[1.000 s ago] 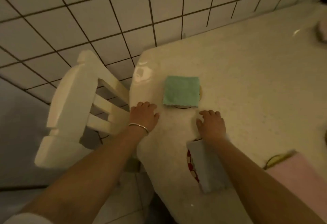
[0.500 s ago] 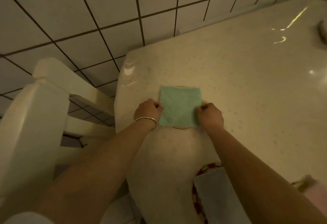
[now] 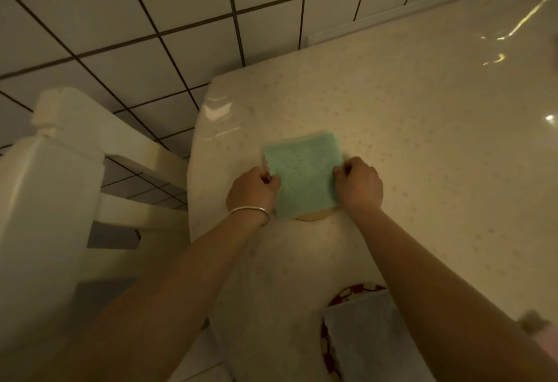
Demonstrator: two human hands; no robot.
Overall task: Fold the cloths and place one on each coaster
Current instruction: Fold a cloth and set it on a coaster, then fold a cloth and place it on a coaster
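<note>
A folded green cloth [image 3: 303, 174] lies on a round tan coaster [image 3: 312, 216] near the table's left end; only the coaster's near rim shows. My left hand [image 3: 253, 193], with a metal bangle at the wrist, pinches the cloth's left edge. My right hand [image 3: 359, 183] pinches its right edge. A folded grey-blue cloth [image 3: 362, 336] rests on a red patterned coaster [image 3: 351, 292] at the table's near edge, partly under my right forearm.
The pale speckled table [image 3: 437, 140] stretches to the right under a glossy cover. A white wooden chair [image 3: 60, 185] stands just left of it. White tiled floor lies beyond. A pink blur [image 3: 543, 336] shows at the right edge.
Both hands moved from the tabletop in front of the green cloth up to its side edges and closed on them. The view shifted closer to the cloth.
</note>
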